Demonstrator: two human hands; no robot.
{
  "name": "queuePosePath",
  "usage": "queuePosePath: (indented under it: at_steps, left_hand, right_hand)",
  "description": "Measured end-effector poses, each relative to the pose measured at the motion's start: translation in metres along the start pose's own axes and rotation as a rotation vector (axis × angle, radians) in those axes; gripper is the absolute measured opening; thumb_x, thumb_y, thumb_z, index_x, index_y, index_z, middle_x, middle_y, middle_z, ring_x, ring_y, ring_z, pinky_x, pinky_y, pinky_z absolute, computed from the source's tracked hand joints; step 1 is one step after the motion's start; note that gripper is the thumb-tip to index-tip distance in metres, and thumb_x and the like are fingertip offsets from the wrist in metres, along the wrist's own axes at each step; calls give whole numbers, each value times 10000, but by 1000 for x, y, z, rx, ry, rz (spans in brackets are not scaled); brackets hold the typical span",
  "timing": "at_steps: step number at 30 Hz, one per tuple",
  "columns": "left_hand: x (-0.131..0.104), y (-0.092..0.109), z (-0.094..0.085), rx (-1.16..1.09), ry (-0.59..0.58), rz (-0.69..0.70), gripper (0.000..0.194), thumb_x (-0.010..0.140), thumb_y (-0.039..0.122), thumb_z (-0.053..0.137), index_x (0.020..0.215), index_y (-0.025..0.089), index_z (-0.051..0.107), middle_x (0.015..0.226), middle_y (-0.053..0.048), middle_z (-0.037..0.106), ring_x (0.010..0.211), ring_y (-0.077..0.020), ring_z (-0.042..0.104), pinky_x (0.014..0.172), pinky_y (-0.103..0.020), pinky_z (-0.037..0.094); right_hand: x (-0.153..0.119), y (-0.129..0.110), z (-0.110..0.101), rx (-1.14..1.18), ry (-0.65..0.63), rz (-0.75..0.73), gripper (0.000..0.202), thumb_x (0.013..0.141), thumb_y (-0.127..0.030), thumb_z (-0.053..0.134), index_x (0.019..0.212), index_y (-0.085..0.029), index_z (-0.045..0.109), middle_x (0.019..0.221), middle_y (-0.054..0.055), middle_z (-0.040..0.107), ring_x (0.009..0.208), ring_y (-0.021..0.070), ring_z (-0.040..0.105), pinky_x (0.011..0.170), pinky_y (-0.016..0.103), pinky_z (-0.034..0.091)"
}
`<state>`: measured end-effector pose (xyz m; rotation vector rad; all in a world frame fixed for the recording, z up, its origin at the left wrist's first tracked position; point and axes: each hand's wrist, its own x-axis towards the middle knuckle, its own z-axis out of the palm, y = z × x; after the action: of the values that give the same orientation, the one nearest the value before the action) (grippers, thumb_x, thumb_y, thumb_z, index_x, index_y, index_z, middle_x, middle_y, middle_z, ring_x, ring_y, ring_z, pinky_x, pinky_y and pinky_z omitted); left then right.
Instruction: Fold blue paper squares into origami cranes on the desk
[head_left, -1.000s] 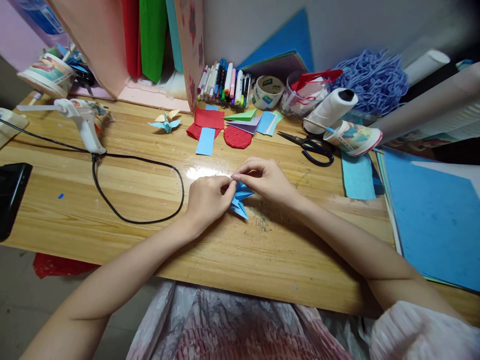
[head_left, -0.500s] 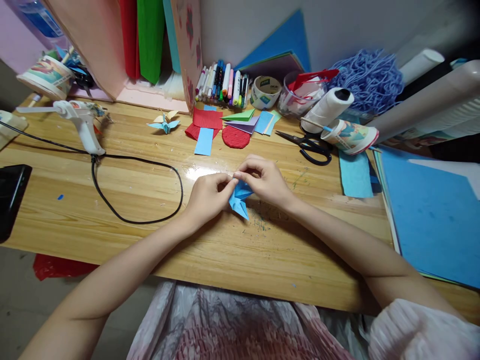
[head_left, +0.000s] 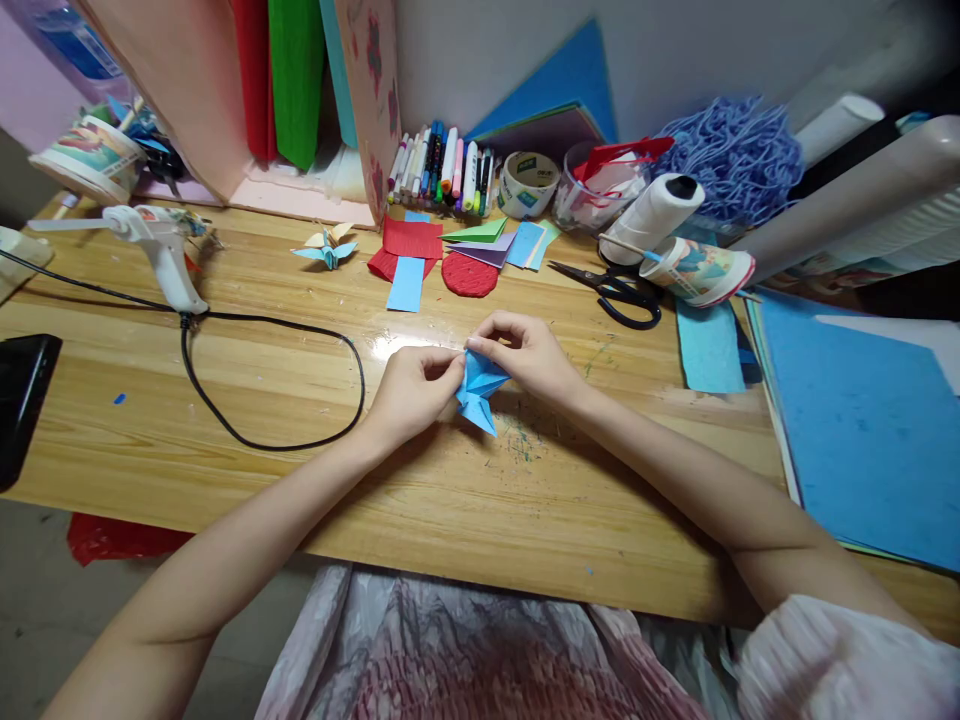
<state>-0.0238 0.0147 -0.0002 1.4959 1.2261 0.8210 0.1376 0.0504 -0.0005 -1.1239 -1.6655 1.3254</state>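
A blue folded paper piece point(head_left: 480, 385), with pointed flaps like origami, is held just above the middle of the wooden table point(head_left: 300, 500). My left hand point(head_left: 416, 392) pinches its left edge between thumb and fingers. With thumb and forefinger, my right hand point(head_left: 525, 355) grips the upper corner, close to the left fingertips. One point of the paper hangs down toward me. Beyond the hands lie a red crepe-paper disc point(head_left: 469, 273), red and light-blue paper pieces point(head_left: 406, 285), and a finished paper crane point(head_left: 327, 248) in blue and cream.
Black scissors point(head_left: 611, 292) lie right of the paper scraps. At the left stands a white glue gun point(head_left: 169, 260) with its looped black cord point(head_left: 360, 370). Blue paper sheets point(head_left: 877, 430) cover the right side. Markers point(head_left: 442, 170), a tape roll point(head_left: 528, 185) and blue yarn point(head_left: 731, 155) line the back.
My right thumb and fingers have shifted slightly up and away from the paper's middle, so more of its upper flap shows. Both hands keep their pinch.
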Motion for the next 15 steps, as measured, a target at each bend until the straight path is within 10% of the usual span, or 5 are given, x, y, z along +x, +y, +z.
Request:
queuePosePath:
  at_steps: [7, 15]
  left_hand:
    - [-1, 5, -2, -23, 47, 1, 281, 801, 313, 518, 591, 136, 574, 568, 18, 500, 559, -94, 451, 536, -212, 359]
    - [5, 1, -5, -523, -245, -233, 332, 758, 456, 609, 605, 167, 550, 593, 12, 517, 565, -94, 478, 601, -239, 427]
  right_hand:
    - [7, -2, -14, 23, -162, 60, 210, 692, -334, 690, 757, -140, 646, 709, 13, 625, 619, 105, 543, 567, 239, 441]
    - [9, 7, -12, 108, -36, 9, 160, 722, -306, 649, 729, -160, 584, 683, -13, 573, 609, 92, 519, 583, 239, 435]
